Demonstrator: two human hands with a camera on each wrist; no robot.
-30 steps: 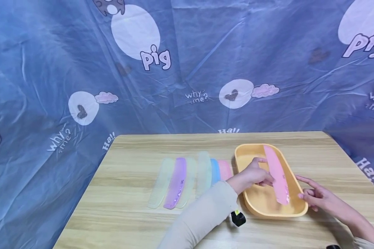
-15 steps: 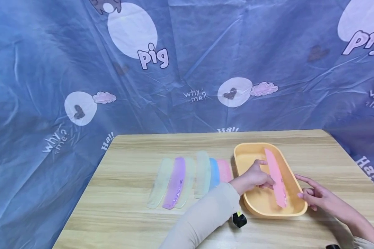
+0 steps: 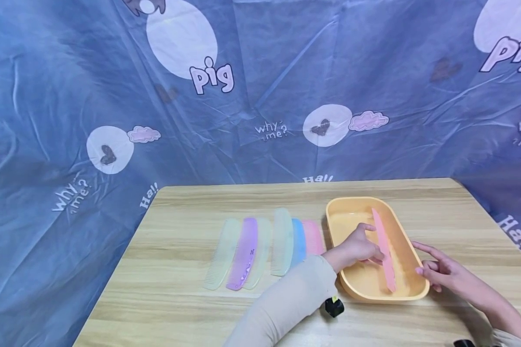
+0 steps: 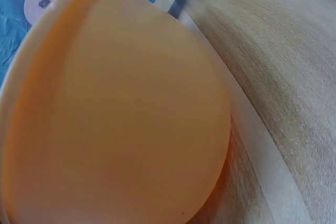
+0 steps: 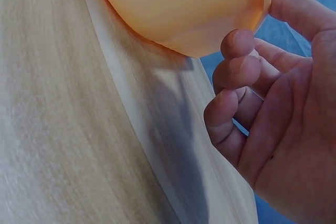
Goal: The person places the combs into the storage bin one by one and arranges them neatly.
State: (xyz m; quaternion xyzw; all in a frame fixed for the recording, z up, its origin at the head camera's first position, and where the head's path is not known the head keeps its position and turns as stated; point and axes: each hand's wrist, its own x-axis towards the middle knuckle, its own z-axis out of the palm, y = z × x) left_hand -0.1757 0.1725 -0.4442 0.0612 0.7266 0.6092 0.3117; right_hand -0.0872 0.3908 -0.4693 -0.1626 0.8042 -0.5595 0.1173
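My left hand (image 3: 359,246) reaches inside the yellow tray (image 3: 351,289) and grips a pink comb (image 3: 384,250) near its middle. Seen nearly edge-on, that comb runs lengthwise in the tray's right half; the fingers partly cover it. Outside the right wall, my right hand (image 3: 445,274) touches the tray with an extended index finger and the thumb, its other fingers bent and holding nothing. The right wrist view shows the same hand (image 5: 283,103) beside the tray (image 5: 184,3). In the left wrist view the tray wall (image 4: 126,103) hides the left hand and the comb.
Left of the tray, several combs lie side by side on the wooden table (image 3: 169,250): pale green (image 3: 221,253), purple (image 3: 244,253), blue (image 3: 298,241) and pink (image 3: 313,236) among them. A black wrist device (image 3: 334,306) shows below the left forearm. Blue printed cloth (image 3: 260,96) hangs behind.
The held pink comb has turned from showing its broad face to nearly edge-on, its near end shifting slightly left and down. My right hand has stayed at the tray's side.
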